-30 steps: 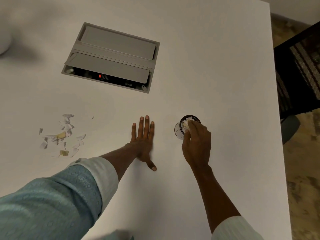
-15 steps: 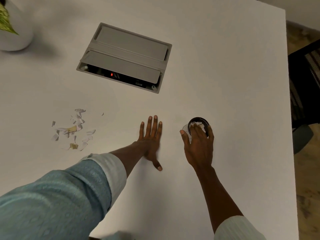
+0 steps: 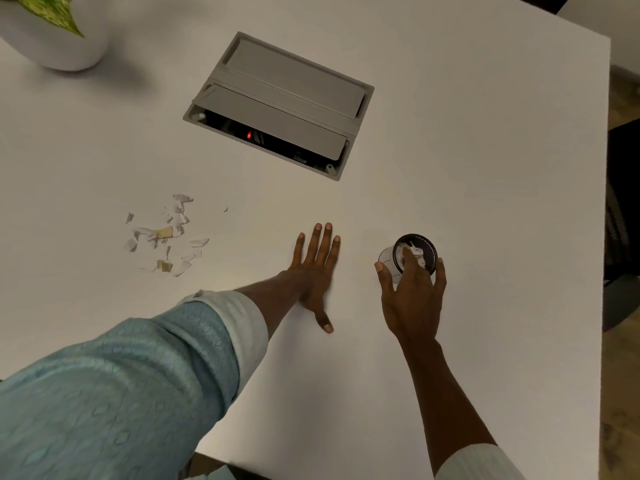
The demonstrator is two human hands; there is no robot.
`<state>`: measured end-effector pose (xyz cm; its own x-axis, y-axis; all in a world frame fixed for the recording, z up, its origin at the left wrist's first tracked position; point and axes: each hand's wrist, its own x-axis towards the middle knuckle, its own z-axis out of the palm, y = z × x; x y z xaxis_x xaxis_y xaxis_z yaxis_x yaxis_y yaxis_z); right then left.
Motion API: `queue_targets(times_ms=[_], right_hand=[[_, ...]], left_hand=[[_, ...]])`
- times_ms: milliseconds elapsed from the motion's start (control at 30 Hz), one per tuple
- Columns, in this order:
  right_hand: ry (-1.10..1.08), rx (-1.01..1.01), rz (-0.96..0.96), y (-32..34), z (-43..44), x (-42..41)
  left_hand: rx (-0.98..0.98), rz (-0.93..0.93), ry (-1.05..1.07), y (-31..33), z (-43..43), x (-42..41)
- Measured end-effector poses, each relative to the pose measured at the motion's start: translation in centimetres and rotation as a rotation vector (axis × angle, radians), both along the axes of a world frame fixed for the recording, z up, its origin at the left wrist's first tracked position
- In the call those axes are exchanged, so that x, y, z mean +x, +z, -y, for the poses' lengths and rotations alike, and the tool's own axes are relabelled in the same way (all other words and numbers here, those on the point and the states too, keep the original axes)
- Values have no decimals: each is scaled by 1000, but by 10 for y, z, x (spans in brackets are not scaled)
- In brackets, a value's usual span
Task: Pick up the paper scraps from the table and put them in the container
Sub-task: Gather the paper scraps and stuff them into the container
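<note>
Paper scraps: loose heap of white and tan bits toward the left edge of the table, well apart from the container.
Container: small, upright, dark-rimmed, toward the right edge, already part filled with paper.
Left hand: flat on the table between heap and container, fingers straight and close together, thumb out toward the near edge, holding nothing.
Right hand: over the container, fingers spread, one fingertip down in its mouth, thumb and outermost finger either side of its wall; touching or not, impossible to tell.
Risk, tipping: light container, likely toppled by a snagged finger on the way out.
Risk, scatter: thin bits, probably easy to flick away or drop over the long carry; stray bit easy to miss.
Surface: smooth matt white; grey cable box set in toward the far edge; white pot at the far left corner.
Room: dark chair beyond the right edge, wood-look floor.
</note>
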<state>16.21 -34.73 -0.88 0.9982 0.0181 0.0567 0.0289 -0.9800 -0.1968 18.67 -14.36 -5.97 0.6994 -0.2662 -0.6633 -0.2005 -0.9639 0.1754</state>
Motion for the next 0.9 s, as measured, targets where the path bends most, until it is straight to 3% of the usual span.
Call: queue_targets(times_ms=[300, 533, 733, 900], right_hand=[[-10, 77, 167, 2, 6, -14], [105, 209, 264, 17, -37, -42], [174, 295, 94, 23, -105, -48], [263, 270, -98, 17, -170, -45]], left_hand=[[-27, 43, -21, -2, -2, -3], [-124, 105, -80, 2, -27, -5], [-375, 82, 90, 29, -82, -9], [-429, 182, 273, 40, -156, -50]])
